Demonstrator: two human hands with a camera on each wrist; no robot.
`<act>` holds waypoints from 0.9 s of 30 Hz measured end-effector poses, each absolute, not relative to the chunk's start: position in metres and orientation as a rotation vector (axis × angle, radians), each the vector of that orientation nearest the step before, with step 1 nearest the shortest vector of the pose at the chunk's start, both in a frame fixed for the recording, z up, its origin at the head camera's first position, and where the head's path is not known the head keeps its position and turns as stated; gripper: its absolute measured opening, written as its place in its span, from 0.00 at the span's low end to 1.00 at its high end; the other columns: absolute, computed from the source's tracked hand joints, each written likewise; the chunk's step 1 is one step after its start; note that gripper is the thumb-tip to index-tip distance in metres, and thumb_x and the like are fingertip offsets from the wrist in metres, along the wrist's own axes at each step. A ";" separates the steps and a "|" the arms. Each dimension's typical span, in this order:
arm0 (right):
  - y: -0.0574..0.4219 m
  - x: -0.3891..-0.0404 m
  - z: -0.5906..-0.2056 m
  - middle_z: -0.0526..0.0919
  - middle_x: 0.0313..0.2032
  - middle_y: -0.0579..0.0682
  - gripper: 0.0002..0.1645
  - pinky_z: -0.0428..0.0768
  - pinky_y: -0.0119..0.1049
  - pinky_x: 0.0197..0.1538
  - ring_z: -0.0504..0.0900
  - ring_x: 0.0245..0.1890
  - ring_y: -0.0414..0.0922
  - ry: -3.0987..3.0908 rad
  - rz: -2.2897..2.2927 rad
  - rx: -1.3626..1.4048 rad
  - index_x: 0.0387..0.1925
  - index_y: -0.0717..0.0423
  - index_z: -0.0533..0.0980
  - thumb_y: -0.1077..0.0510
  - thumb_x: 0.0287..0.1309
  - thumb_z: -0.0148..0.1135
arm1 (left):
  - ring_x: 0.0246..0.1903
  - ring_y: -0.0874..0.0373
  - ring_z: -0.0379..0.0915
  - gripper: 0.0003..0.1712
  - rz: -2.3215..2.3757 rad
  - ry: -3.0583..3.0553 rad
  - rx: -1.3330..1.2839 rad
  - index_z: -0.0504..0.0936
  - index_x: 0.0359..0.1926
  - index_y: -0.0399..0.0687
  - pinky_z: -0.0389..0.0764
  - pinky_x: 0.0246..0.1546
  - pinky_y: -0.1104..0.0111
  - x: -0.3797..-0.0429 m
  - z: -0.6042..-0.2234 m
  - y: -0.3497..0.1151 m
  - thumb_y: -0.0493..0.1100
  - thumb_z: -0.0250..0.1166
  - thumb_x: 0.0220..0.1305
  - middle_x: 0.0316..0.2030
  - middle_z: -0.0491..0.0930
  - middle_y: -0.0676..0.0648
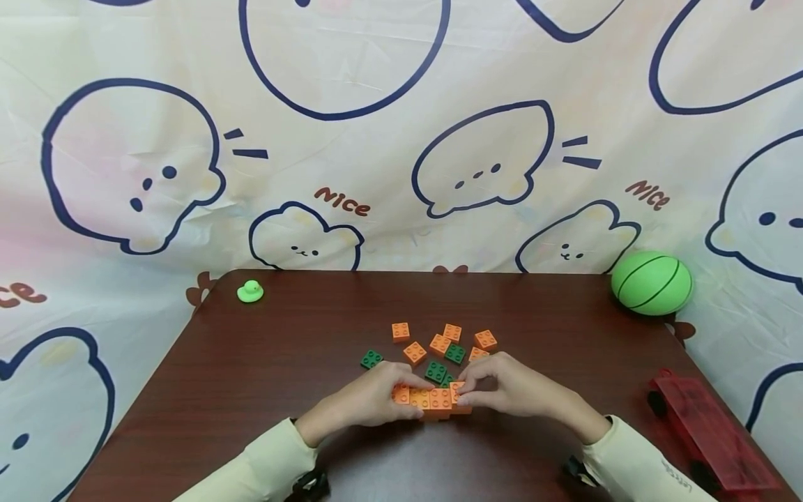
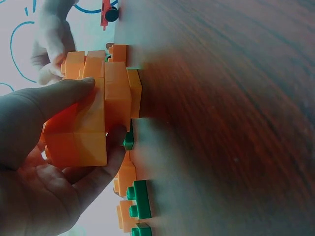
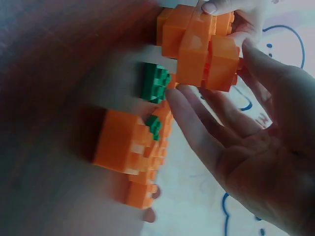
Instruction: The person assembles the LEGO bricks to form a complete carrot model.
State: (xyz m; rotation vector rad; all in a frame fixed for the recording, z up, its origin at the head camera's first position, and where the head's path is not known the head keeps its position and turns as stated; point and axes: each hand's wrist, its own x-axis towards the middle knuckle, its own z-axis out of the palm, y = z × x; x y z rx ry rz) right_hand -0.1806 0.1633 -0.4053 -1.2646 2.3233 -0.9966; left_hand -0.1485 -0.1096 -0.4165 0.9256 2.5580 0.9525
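Note:
Several orange toy building bricks [image 1: 440, 399] are joined into a stepped block, raised a little off the table in the left wrist view. My left hand [image 1: 379, 394] grips its left end, with the thumb [image 2: 74, 91] across the near face and fingers beneath. At the other end, my right hand [image 1: 508, 387] has thumb and forefinger about an upper orange brick [image 3: 224, 64]. Its other fingers [image 3: 197, 128] spread below that brick. Just behind the block lies a green brick [image 1: 436, 371], with another green one partly hidden by it.
Loose orange bricks [image 1: 415, 353] and green bricks [image 1: 371, 359] lie beyond the hands on the dark brown table [image 1: 282, 335]. A green toy duck [image 1: 250, 291] sits far left, a green ball [image 1: 652, 283] far right. A red toy vehicle [image 1: 712, 432] stands along the right edge.

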 end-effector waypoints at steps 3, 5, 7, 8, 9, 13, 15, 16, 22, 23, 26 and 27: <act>0.168 -0.180 -0.410 0.84 0.41 0.45 0.08 0.83 0.37 0.36 0.85 0.34 0.44 2.178 -1.118 -1.106 0.38 0.44 0.81 0.48 0.62 0.59 | 0.27 0.68 0.60 0.22 0.955 2.552 0.918 0.81 0.54 0.64 0.62 0.25 0.77 -0.148 -0.416 -0.109 0.50 0.69 0.56 0.34 0.77 0.62; 0.170 -0.180 -0.413 0.83 0.43 0.48 0.08 0.84 0.40 0.35 0.85 0.33 0.50 2.092 -1.178 -1.022 0.40 0.47 0.79 0.50 0.63 0.58 | 0.27 0.68 0.61 0.22 0.958 2.547 0.914 0.81 0.54 0.65 0.62 0.25 0.77 -0.148 -0.416 -0.109 0.50 0.69 0.57 0.34 0.77 0.62; 0.171 -0.180 -0.415 0.82 0.45 0.50 0.08 0.84 0.42 0.37 0.85 0.36 0.53 2.047 -1.213 -0.992 0.41 0.48 0.79 0.51 0.63 0.58 | 0.27 0.68 0.61 0.22 0.959 2.544 0.913 0.81 0.54 0.65 0.62 0.25 0.77 -0.148 -0.416 -0.109 0.51 0.69 0.57 0.34 0.77 0.62; 0.171 -0.180 -0.416 0.82 0.45 0.50 0.08 0.84 0.42 0.37 0.85 0.37 0.53 2.035 -1.223 -0.989 0.41 0.49 0.79 0.51 0.63 0.59 | 0.27 0.68 0.61 0.22 0.960 2.544 0.914 0.81 0.54 0.65 0.63 0.25 0.77 -0.148 -0.417 -0.109 0.51 0.69 0.57 0.34 0.77 0.62; 0.172 -0.181 -0.417 0.82 0.45 0.50 0.08 0.83 0.43 0.38 0.85 0.37 0.53 2.027 -1.232 -0.994 0.41 0.49 0.78 0.52 0.63 0.59 | 0.27 0.68 0.61 0.22 0.960 2.543 0.915 0.81 0.54 0.65 0.63 0.25 0.77 -0.149 -0.417 -0.110 0.51 0.69 0.57 0.35 0.77 0.62; 0.171 -0.182 -0.419 0.83 0.43 0.50 0.08 0.83 0.44 0.39 0.85 0.36 0.50 2.028 -1.253 -1.034 0.40 0.50 0.79 0.53 0.62 0.60 | 0.28 0.69 0.62 0.22 0.958 2.540 0.919 0.80 0.54 0.66 0.63 0.26 0.77 -0.149 -0.418 -0.110 0.51 0.69 0.57 0.36 0.78 0.62; 0.171 -0.182 -0.420 0.84 0.43 0.50 0.07 0.83 0.44 0.38 0.85 0.34 0.49 2.029 -1.263 -1.052 0.39 0.50 0.79 0.53 0.62 0.60 | 0.29 0.69 0.63 0.22 0.961 2.535 0.917 0.80 0.54 0.66 0.64 0.27 0.77 -0.150 -0.418 -0.110 0.51 0.69 0.57 0.37 0.78 0.62; 0.171 -0.183 -0.420 0.84 0.43 0.50 0.07 0.83 0.44 0.36 0.85 0.32 0.49 2.030 -1.266 -1.058 0.39 0.50 0.79 0.53 0.62 0.60 | 0.29 0.69 0.63 0.22 0.962 2.533 0.915 0.80 0.54 0.67 0.64 0.27 0.77 -0.150 -0.418 -0.111 0.51 0.69 0.57 0.38 0.78 0.62; 0.170 -0.183 -0.421 0.84 0.44 0.50 0.09 0.80 0.44 0.21 0.80 0.17 0.46 2.048 -1.255 -1.097 0.38 0.51 0.82 0.52 0.61 0.61 | 0.29 0.69 0.63 0.22 0.958 2.531 0.911 0.80 0.54 0.67 0.65 0.26 0.76 -0.152 -0.419 -0.111 0.52 0.69 0.57 0.38 0.78 0.62; 0.170 -0.184 -0.421 0.84 0.44 0.50 0.10 0.79 0.44 0.21 0.80 0.17 0.46 2.055 -1.251 -1.100 0.38 0.51 0.83 0.52 0.61 0.62 | 0.29 0.69 0.64 0.22 0.956 2.531 0.912 0.80 0.54 0.67 0.65 0.26 0.76 -0.152 -0.419 -0.111 0.52 0.69 0.57 0.39 0.78 0.62; 0.170 -0.187 -0.423 0.85 0.41 0.49 0.10 0.81 0.42 0.24 0.82 0.21 0.44 2.059 -1.250 -1.146 0.38 0.52 0.84 0.52 0.60 0.63 | 0.29 0.69 0.64 0.22 0.952 2.532 0.909 0.80 0.54 0.67 0.65 0.26 0.76 -0.151 -0.418 -0.110 0.52 0.69 0.57 0.39 0.79 0.62; 0.170 -0.188 -0.424 0.85 0.41 0.49 0.10 0.81 0.41 0.26 0.83 0.24 0.42 2.066 -1.246 -1.166 0.37 0.52 0.85 0.52 0.59 0.63 | 0.30 0.69 0.64 0.22 0.951 2.533 0.906 0.80 0.54 0.67 0.65 0.27 0.76 -0.151 -0.418 -0.110 0.52 0.69 0.57 0.39 0.79 0.62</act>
